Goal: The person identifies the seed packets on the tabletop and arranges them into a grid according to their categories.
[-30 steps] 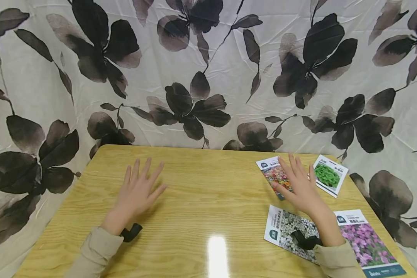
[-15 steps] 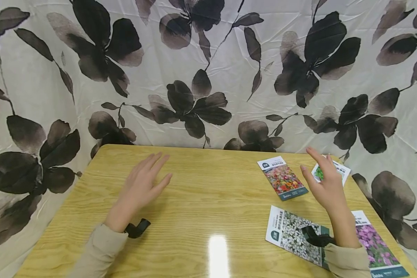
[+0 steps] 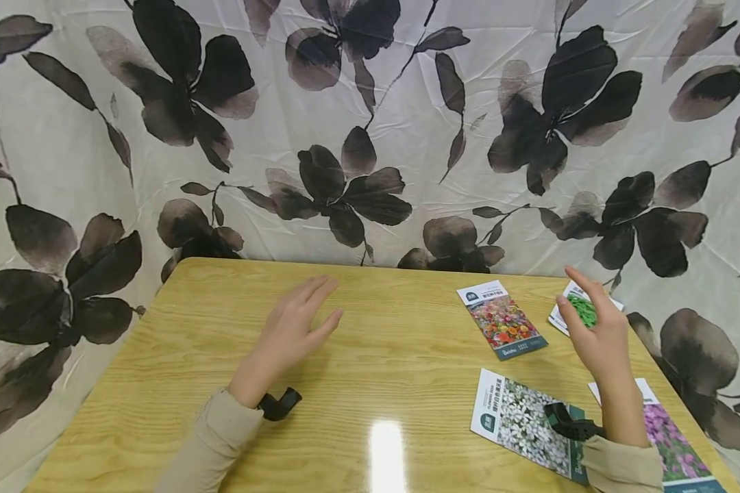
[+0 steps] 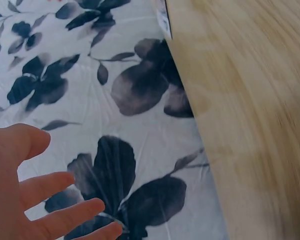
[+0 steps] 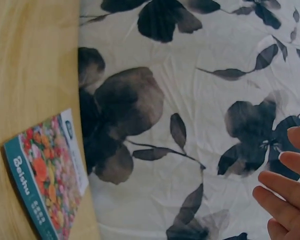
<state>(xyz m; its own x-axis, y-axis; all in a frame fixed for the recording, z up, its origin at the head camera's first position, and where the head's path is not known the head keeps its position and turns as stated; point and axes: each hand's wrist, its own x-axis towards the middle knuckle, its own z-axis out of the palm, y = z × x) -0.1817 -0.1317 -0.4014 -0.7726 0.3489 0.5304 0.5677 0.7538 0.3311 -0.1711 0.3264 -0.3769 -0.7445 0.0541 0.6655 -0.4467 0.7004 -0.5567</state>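
Note:
My left hand [image 3: 296,329] hovers over the left-middle of the wooden table, thumb apart from the extended fingers, holding nothing. On the right, my right hand [image 3: 598,335] is raised with its fingers apart and nothing in its grasp. Just beyond it lies a seed packet with green leaves [image 3: 582,309], partly covered by the hand. To its left rests a packet with mixed red and orange flowers [image 3: 504,320]. Below the right hand are a white-flower packet [image 3: 527,421] and a pink-purple-flower packet [image 3: 675,445], the latter partly hidden by the forearm.
The wooden table [image 3: 382,370] ends at a back edge against a pale curtain [image 3: 265,123] printed with dark flowers. Black straps with small devices [image 3: 280,404] sit at both wrists. A bright light reflection shows near the table's front middle.
My left hand has moved to the right and turned more sideways. My right hand has shifted right, off the red-and-orange-flower packet, and turned edge-on. The packets lie where they were.

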